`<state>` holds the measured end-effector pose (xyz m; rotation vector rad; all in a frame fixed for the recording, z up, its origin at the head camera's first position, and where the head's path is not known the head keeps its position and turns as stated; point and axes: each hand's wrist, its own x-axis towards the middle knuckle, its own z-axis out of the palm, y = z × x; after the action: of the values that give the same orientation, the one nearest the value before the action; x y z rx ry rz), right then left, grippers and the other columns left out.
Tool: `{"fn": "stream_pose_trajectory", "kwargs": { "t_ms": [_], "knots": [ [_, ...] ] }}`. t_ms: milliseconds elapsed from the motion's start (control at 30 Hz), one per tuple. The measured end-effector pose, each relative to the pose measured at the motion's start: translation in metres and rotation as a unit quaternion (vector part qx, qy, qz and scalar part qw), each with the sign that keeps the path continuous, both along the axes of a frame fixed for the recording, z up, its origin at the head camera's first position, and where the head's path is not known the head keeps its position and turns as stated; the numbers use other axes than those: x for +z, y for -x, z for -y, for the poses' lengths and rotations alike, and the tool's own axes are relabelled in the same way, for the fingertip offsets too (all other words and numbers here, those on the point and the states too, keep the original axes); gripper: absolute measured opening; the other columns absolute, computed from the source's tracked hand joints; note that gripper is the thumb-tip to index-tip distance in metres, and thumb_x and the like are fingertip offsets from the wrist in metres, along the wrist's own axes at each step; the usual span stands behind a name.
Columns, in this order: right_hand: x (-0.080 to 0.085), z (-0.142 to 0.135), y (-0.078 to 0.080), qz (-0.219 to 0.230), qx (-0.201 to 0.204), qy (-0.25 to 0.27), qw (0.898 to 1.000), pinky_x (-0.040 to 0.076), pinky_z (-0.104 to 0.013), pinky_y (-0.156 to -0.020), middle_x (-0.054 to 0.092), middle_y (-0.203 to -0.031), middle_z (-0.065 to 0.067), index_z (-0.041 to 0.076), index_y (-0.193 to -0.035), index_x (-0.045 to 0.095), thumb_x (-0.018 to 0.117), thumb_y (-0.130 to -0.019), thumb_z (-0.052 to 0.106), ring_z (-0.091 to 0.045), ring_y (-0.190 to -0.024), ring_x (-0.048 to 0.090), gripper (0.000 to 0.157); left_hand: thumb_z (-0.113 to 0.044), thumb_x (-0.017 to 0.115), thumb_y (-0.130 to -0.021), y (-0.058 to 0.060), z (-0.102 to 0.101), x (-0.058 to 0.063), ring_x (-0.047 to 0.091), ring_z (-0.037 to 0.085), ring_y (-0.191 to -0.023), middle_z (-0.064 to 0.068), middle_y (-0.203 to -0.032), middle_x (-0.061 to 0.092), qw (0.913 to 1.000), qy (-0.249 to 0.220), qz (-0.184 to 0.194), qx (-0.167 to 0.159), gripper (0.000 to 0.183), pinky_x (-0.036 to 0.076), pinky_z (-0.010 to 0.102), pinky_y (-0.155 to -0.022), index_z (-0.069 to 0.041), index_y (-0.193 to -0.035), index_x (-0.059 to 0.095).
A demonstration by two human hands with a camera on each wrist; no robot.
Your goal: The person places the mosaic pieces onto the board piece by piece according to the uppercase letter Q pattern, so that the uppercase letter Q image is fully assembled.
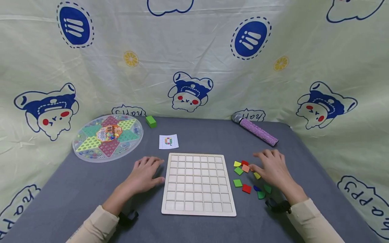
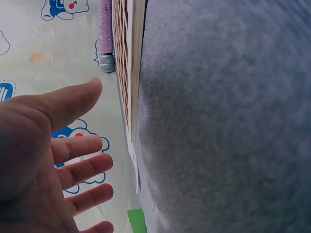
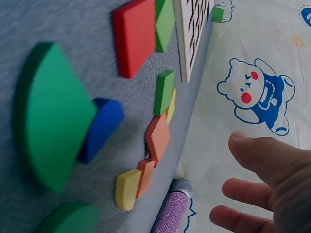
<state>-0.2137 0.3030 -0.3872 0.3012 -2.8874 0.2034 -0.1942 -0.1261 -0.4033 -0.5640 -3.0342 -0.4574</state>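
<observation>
A pale wooden grid board (image 1: 197, 184) of square cells lies flat on the table. My left hand (image 1: 142, 176) hovers beside its left edge, fingers relaxed and holding nothing; the left wrist view shows the thumb (image 2: 77, 102) apart from the fingers. Right of the board lie several small coloured pieces: a red square (image 1: 247, 189), a green square (image 1: 237, 183), an orange piece (image 1: 245, 168), a blue piece (image 3: 102, 128) and a green rounded piece (image 3: 51, 119) among them. Over their right side is my right hand (image 1: 272, 169), fingers loosely bent, nothing between them.
Behind the board lies a white card (image 1: 169, 143) with a small coloured pattern. A round Chinese checkers board (image 1: 88, 131) lies at the back left, with a green block (image 1: 151, 122) next to it. A purple glittery microphone (image 1: 258, 131) lies back right, before a printed curtain (image 1: 194, 44).
</observation>
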Motion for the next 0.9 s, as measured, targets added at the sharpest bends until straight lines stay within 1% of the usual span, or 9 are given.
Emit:
{"fn": "stream_pose_trajectory", "kwargs": {
  "t_ms": [100, 400, 567, 733, 900],
  "knots": [
    [-0.002, -0.002, -0.002, 0.007, -0.006, -0.002, 1.000, 0.023, -0.062, -0.094, 0.056, -0.114, -0.022, 0.004, -0.115, 0.065, 0.070, -0.083, 0.036, -0.042, -0.107, 0.037, 0.046, -0.039, 0.068, -0.084, 0.000, -0.001, -0.002, 0.038, 0.032, -0.127, 0.010, -0.135, 0.049, 0.9999, -0.001, 0.012, -0.004, 0.062, 0.025, 0.057, -0.103, -0.010, -0.136, 0.050],
    [-0.007, -0.010, -0.005, 0.032, -0.019, -0.016, 0.999, 0.023, -0.064, -0.094, 0.057, -0.111, -0.022, 0.005, -0.111, 0.067, 0.072, -0.080, 0.037, -0.043, -0.106, 0.039, 0.045, -0.037, 0.070, -0.084, 0.000, 0.001, -0.005, 0.038, 0.033, -0.128, 0.008, -0.137, 0.049, 0.9992, -0.017, 0.024, -0.027, 0.059, 0.025, 0.058, -0.103, -0.011, -0.134, 0.053],
    [-0.009, -0.013, -0.007, 0.050, -0.022, -0.025, 0.998, 0.024, -0.063, -0.094, 0.058, -0.111, -0.022, 0.006, -0.108, 0.068, 0.074, -0.078, 0.038, -0.043, -0.106, 0.039, 0.044, -0.038, 0.070, -0.083, -0.001, 0.001, -0.006, 0.038, 0.032, -0.128, 0.008, -0.138, 0.048, 0.9984, -0.014, 0.036, -0.041, 0.058, 0.026, 0.058, -0.102, -0.012, -0.133, 0.053],
    [-0.012, -0.013, -0.010, 0.059, -0.020, -0.023, 0.998, 0.024, -0.063, -0.094, 0.058, -0.112, -0.021, 0.010, -0.100, 0.071, 0.076, -0.076, 0.039, -0.043, -0.106, 0.040, 0.038, -0.038, 0.070, -0.083, -0.001, 0.001, -0.007, 0.038, 0.032, -0.128, 0.007, -0.138, 0.049, 0.9978, -0.009, 0.047, -0.045, 0.058, 0.025, 0.057, -0.103, -0.012, -0.133, 0.054],
    [-0.014, -0.011, -0.014, 0.061, 0.000, -0.025, 0.998, 0.027, -0.063, -0.092, 0.060, -0.106, -0.017, 0.015, -0.092, 0.072, 0.077, -0.075, 0.038, -0.041, -0.105, 0.043, 0.029, -0.037, 0.071, -0.083, 0.000, 0.001, -0.008, 0.038, 0.032, -0.128, 0.006, -0.138, 0.049, 0.9974, -0.010, 0.051, -0.050, 0.058, 0.025, 0.057, -0.103, -0.012, -0.132, 0.055]
  ]
}}
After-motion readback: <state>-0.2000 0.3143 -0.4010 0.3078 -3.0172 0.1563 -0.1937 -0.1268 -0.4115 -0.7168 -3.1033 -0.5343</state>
